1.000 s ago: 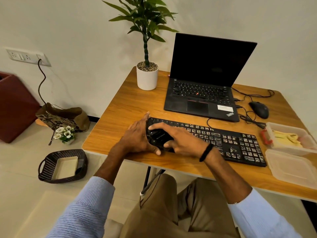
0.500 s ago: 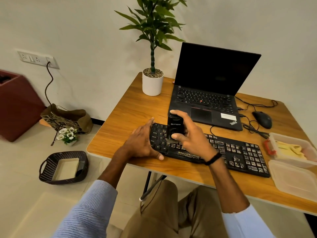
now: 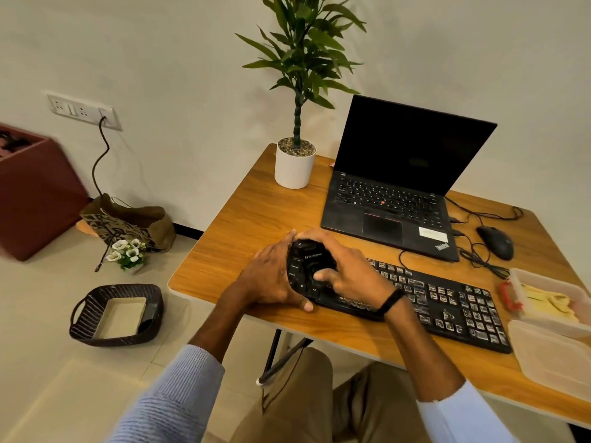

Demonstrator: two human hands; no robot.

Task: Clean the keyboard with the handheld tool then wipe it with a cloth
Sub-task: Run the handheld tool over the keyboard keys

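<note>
Left hand (image 3: 271, 278) flat against the left end of the keyboard (image 3: 447, 303), fingers straight, gripping nothing; handheld tool (image 3: 311, 255), black and squat with a pale logo, standing on the leftmost keys; right hand (image 3: 350, 278) curled over it, thumb and fingers clamped round its body. Probable faults: keycap popped if tool dragged tilted or pressed hard; keyboard skidding on the desk (image 3: 256, 212) if the bracing hand lifts. Keyboard black, full-size, pale smudged-looking legends, lying slantwise by the desk's near edge, right end just beside a clear tub (image 3: 543, 278) holding something yellow, possibly the cloth
</note>
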